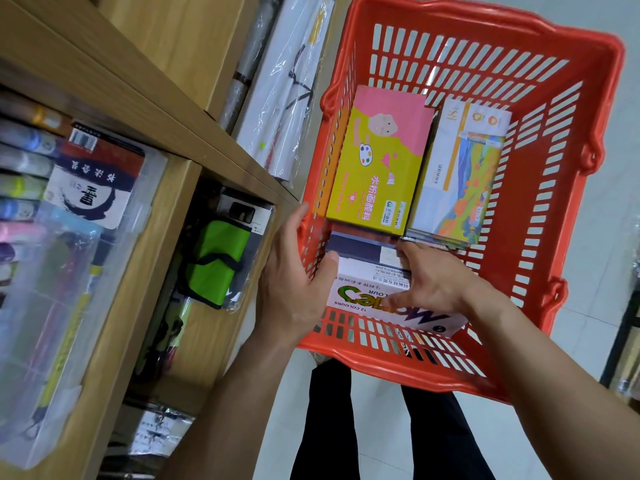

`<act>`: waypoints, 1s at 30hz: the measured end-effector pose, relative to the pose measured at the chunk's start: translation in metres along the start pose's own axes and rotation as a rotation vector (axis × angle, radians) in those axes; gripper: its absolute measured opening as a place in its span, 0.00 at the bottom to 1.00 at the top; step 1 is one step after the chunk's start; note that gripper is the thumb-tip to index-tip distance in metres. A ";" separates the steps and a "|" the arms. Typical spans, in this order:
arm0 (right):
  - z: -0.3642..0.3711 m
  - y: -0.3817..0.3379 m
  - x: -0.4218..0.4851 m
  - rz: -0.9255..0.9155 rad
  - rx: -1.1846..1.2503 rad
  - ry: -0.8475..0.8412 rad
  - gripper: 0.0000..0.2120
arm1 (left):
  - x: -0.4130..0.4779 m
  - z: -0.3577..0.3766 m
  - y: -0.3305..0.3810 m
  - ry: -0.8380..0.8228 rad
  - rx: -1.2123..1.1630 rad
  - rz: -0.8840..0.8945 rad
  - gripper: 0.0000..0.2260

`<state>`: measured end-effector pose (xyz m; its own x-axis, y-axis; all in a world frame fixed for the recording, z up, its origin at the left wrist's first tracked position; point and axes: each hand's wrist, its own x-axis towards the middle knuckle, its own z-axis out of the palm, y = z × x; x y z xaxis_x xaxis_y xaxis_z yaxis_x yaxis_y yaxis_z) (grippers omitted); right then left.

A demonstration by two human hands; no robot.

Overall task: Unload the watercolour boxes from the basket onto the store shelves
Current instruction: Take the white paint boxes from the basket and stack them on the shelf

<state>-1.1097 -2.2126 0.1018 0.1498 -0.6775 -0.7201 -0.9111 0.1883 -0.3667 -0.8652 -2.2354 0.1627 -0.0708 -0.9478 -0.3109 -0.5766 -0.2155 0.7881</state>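
- Red slotted plastic forms the basket (613,57), which is seen from above, just beside the wooden shelves (166,109).
- At the basket's near-left corner, the left hand (294,271) is set astride the wall: the fingers are extended along the outside of the rim, and the thumb is placed inside against the end of the white box (349,299).
- From the near-right, the right hand (433,282) is laid across the top of the same box, with the fingers spread and pointing left. Whether a grip is closed cannot be told.
- Both hands are kept apart, one at each end of the white box.
- Inside the basket at its near end, the white box is lodged, with a dark blue box (356,247) touching its far side.
- Further in, a pink-and-yellow box (377,161) and a landscape-printed box (457,174) are laid side by side.
- Bare basket is left along the right wall, while the left wall is crowded by the shelf edge.
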 end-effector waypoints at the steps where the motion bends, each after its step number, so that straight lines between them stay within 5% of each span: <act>1: 0.000 -0.002 -0.002 -0.005 -0.008 0.029 0.43 | 0.000 0.000 -0.001 -0.003 -0.008 -0.002 0.27; 6: -0.008 -0.009 -0.031 0.015 0.027 0.235 0.43 | 0.002 -0.002 -0.005 -0.003 -0.057 -0.018 0.26; 13: -0.046 -0.024 -0.094 0.078 0.723 0.493 0.29 | -0.003 -0.011 0.014 -0.014 -0.055 -0.066 0.26; 18: -0.083 -0.019 -0.119 0.126 1.028 0.699 0.34 | -0.013 -0.014 0.044 0.164 0.240 0.272 0.24; 22: -0.102 0.001 -0.133 0.159 1.203 0.762 0.32 | 0.008 0.022 0.048 -0.236 0.208 0.173 0.16; 25: -0.107 0.017 -0.143 0.176 1.275 0.793 0.30 | 0.036 0.059 0.023 -0.523 0.410 0.043 0.18; 30: -0.097 0.037 -0.152 0.175 1.463 0.746 0.21 | 0.064 0.097 -0.022 -0.693 0.680 -0.053 0.30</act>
<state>-1.2034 -2.1717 0.2552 -0.5094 -0.6662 -0.5447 0.2808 0.4696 -0.8370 -0.9360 -2.2687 0.0739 -0.3694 -0.5453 -0.7525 -0.9246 0.1348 0.3563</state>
